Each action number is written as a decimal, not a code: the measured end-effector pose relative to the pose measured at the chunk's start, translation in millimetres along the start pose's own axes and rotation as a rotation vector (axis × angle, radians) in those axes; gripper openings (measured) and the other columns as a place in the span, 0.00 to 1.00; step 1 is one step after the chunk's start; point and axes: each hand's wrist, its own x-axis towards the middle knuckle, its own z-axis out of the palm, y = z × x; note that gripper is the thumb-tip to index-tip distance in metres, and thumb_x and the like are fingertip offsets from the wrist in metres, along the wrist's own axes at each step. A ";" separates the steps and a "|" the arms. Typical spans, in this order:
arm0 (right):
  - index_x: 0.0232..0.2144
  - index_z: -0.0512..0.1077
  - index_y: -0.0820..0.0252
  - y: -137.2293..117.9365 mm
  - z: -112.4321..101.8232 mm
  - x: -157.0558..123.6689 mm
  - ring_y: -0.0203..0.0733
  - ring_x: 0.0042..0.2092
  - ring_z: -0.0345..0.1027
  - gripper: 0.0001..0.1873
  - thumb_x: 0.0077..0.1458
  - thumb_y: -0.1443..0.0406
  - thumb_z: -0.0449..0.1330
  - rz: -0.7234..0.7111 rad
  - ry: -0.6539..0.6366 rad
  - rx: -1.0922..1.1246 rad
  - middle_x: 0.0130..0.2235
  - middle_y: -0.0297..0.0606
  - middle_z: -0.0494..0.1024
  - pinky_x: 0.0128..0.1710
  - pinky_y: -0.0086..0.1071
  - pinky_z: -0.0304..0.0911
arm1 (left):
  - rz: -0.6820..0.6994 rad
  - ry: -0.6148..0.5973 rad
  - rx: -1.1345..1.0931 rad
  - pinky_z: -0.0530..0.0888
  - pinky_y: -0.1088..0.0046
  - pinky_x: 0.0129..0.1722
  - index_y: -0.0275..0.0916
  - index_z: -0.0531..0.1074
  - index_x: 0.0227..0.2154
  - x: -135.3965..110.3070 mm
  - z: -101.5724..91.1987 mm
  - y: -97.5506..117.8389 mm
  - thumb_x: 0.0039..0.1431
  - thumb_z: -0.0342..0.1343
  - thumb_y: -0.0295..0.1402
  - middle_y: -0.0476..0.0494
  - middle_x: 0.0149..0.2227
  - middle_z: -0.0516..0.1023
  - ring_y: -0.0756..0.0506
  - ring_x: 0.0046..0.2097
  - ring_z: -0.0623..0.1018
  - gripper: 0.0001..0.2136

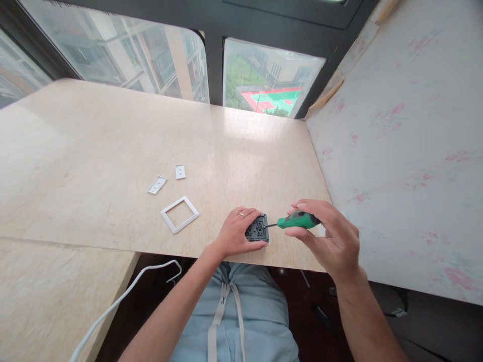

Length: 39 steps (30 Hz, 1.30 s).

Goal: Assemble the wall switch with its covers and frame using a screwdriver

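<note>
My left hand (237, 232) grips a dark grey switch module (258, 229) that stands tilted at the near edge of the marble table (113, 151), with a ring on one finger. My right hand (332, 236) is closed round a green-handled screwdriver (298, 220), whose thin shaft points left and touches the module's right side. A white square frame (179, 214) lies flat to the left of my hands. Two small white rocker plates (157, 184) (180, 171) lie beyond it.
A floral-patterned wall (407, 141) rises directly to the right of the table. Windows (271, 80) run along the far edge. A white cable (124, 296) hangs below the table's near edge, beside a lower marble surface (49, 296) on the left.
</note>
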 end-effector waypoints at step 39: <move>0.55 0.71 0.52 -19.4 -14.0 19.8 0.44 0.45 0.76 0.21 0.61 0.71 0.61 -0.023 -0.159 -0.202 0.49 0.42 0.80 0.48 0.40 0.73 | -0.026 0.018 0.001 0.65 0.55 0.61 0.42 0.69 0.55 -0.5 1.1 0.6 0.46 0.69 0.51 0.38 0.56 0.75 0.36 0.56 0.73 0.35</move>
